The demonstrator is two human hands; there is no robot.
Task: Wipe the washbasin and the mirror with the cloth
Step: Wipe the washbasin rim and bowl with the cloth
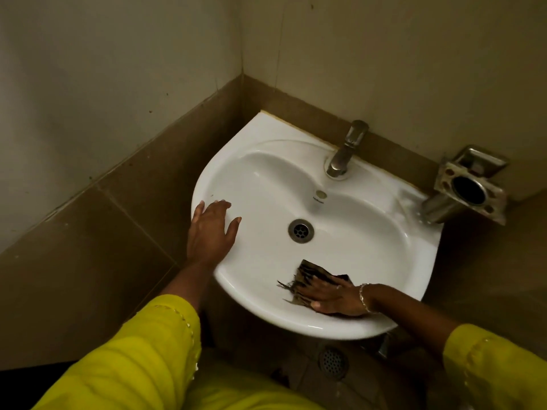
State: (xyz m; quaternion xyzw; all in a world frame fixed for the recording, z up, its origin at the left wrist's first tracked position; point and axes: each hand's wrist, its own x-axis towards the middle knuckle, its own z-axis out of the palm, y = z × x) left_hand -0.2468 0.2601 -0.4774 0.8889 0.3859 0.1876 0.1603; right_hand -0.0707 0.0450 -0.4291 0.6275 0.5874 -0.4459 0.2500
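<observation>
My right hand point(333, 297), fingers flat, presses the cloth point(310, 272) onto the near inner wall of the washbasin point(364, 232) for wiping; my left hand point(211, 229), open and empty, rests on its left rim, probably as a brace; mirror not in view.

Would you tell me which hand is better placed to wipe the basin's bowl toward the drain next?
The right hand: it presses the cloth flat on the front slope of the washbasin. The left hand rests bare on the rim.

A small tiled bathroom corner: white ceramic washbasin point(310, 179), chrome pillar tap point(344, 149), steel wall-mounted holder point(470, 187), round floor drain point(333, 361).
</observation>
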